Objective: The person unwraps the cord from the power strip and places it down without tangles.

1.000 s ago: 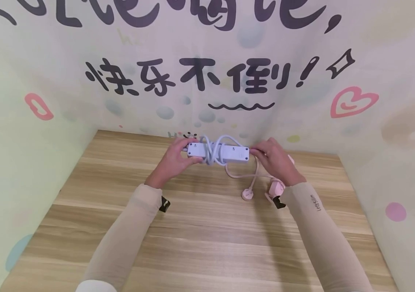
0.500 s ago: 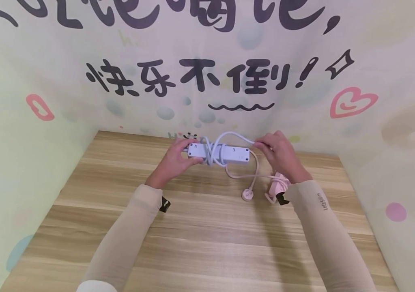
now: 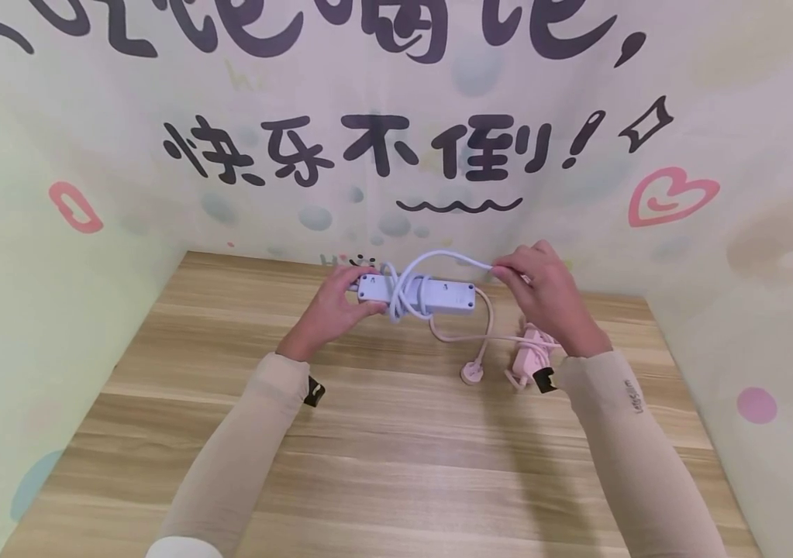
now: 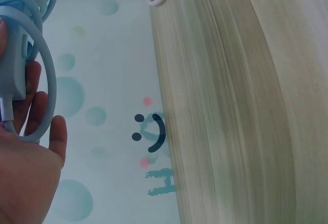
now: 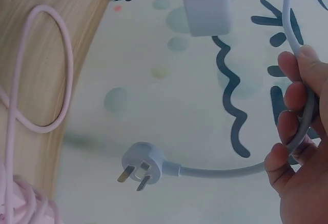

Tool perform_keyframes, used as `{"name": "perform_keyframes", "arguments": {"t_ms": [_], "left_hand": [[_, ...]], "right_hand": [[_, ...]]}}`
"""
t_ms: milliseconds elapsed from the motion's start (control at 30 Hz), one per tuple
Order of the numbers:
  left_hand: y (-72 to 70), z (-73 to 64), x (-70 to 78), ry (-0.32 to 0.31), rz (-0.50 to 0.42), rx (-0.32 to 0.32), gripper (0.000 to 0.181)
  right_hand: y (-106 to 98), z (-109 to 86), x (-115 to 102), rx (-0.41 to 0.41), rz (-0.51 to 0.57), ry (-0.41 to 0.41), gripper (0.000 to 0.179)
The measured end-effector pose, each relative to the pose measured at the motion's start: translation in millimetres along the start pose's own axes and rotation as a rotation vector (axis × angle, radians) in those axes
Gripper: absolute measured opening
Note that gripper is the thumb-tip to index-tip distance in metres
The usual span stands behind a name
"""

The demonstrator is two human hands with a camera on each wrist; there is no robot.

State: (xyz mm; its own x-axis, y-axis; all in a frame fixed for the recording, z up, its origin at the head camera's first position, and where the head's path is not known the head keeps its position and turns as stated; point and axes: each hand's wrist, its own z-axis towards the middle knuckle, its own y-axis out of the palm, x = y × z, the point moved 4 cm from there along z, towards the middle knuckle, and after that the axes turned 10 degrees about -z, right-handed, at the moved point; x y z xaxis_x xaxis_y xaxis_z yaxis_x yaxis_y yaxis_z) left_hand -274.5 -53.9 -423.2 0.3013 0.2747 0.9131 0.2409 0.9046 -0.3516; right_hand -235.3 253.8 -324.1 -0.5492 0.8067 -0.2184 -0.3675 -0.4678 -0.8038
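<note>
My left hand grips one end of a pale blue power strip, its underside with corner screws facing the head camera. Loops of the strip's own cord are wound round its middle. In the left wrist view, the cord leaves the near end of the power strip and bends past my fingers. Off to the right, my right hand pinches the free length of cord, drawn up in an arc. The right wrist view shows the cord's plug hanging beyond that hand, prongs bare.
A pink power strip wrapped in its cord lies on the wooden table by my right wrist. Its pink plug lies left of it. A printed cloth hangs behind the table and along both sides.
My right hand has moved right and slightly up from the strip's end, pulling the blue cord into a longer, wider arc. The left hand and the power strip stay almost still.
</note>
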Motion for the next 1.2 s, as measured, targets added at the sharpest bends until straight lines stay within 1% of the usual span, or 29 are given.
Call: {"name": "perform_keyframes", "arguments": {"t_ms": [100,400,533,700,900,1000,1200], "left_hand": [[-0.9,0.0,0.1,0.002,0.001,0.002,0.053],[-3.0,-2.8,-1.6,-0.04,-0.002,0.012,0.049],[-3.8,-2.6,-1.7,-0.035,0.0,0.012,0.047],[-5.4,-1.4,0.4,-0.035,-0.003,0.021,0.051],[-8.7,-1.4,1.9,-0.061,-0.03,0.036,0.053],[-10.7,-1.8,2.2,-0.075,-0.025,0.045,0.054],[-12.4,-2.7,4.9,-0.089,-0.022,0.04,0.056]], "right_hand": [[-4.5,0.2,-4.3,-0.002,-0.003,-0.01,0.007],[-20.2,-8.3,-17.0,-0.032,0.012,-0.059,0.008],[-26.8,-12.4,-22.3,-0.04,0.03,-0.085,0.012],[-32.4,-16.5,-25.6,-0.058,0.059,-0.117,0.014],[-34.1,-20.9,-26.8,-0.066,0.075,-0.154,0.016],[-33.9,-23.1,-27.6,-0.072,0.075,-0.174,0.018],[-33.0,-30.4,-26.4,-0.117,0.081,-0.216,0.021]]}}
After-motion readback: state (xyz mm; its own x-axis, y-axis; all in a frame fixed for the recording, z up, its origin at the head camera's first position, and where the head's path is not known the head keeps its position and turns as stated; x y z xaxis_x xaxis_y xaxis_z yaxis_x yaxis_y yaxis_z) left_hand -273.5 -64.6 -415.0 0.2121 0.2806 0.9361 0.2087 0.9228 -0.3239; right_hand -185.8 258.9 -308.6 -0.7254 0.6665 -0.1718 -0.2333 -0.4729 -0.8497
